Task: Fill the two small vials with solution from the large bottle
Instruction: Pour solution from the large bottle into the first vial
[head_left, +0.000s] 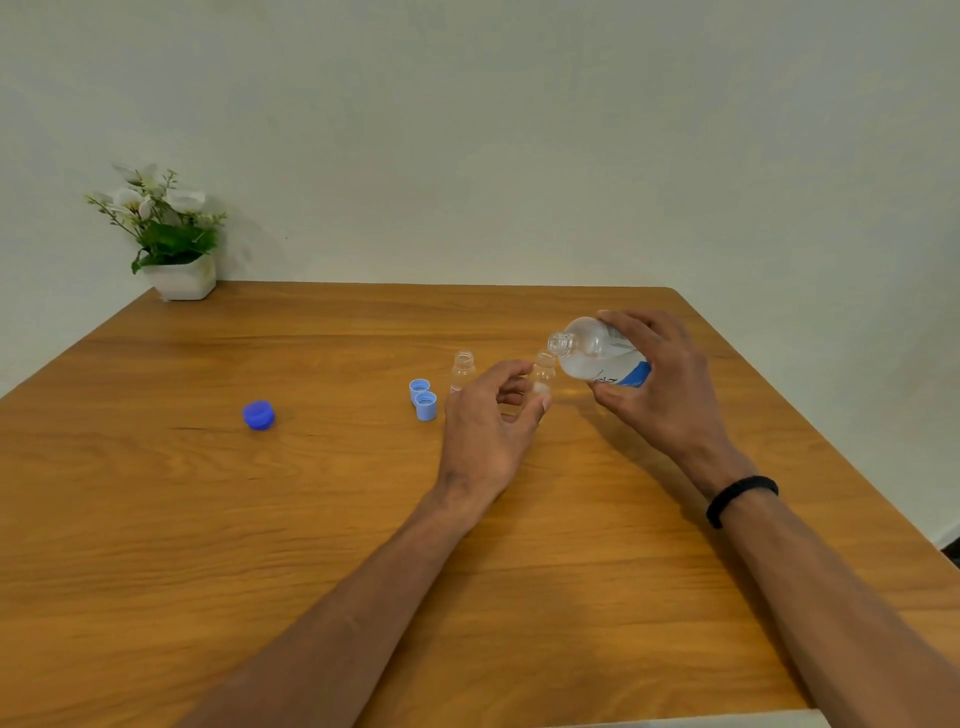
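Note:
My right hand (657, 384) grips the large clear bottle (597, 353) with a blue label, tilted so its open neck points left and down, just above the mouth of a small clear vial (544, 370). My left hand (491, 415) is wrapped around that vial's lower part, steadying it upright on the table. A second small vial (462, 370) stands open just to the left, untouched. Two light blue vial caps (423, 399) lie side by side left of my left hand. The bottle's dark blue cap (258, 414) lies farther left.
The wooden table (311, 519) reaches a pale wall at the back. A white pot with white flowers (174, 244) stands at the far left corner. The table's right edge runs close beside my right forearm, which wears a black wristband (740, 499).

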